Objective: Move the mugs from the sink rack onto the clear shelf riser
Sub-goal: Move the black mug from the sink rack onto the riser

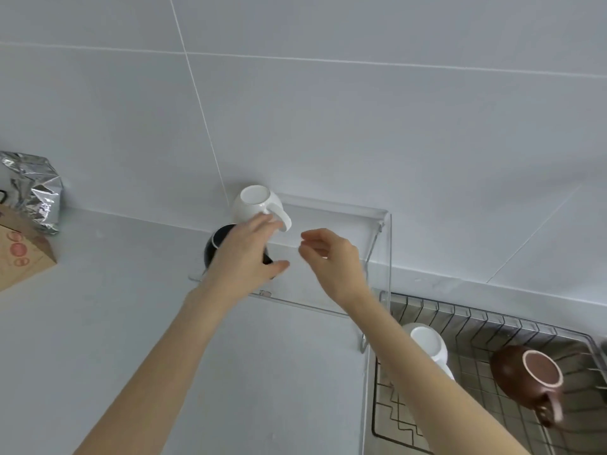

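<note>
The steel wire sink rack (492, 323) holds an upturned white ceramic mug (430, 343), partly hidden by the right forearm, and an upturned brown mug (522, 376). On the clear acrylic shelf riser (331, 211) stand an inverted white mug (254, 201) and a black mug (216, 244). The left hand (246, 254) covers the black mug, fingers spread; whether it grips is unclear. The right hand (331, 254) hovers beside it, loosely curled and empty.

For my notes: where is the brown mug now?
The brown mug lies upside down in the sink rack, lower right of the head view, right of a white mug.
</note>
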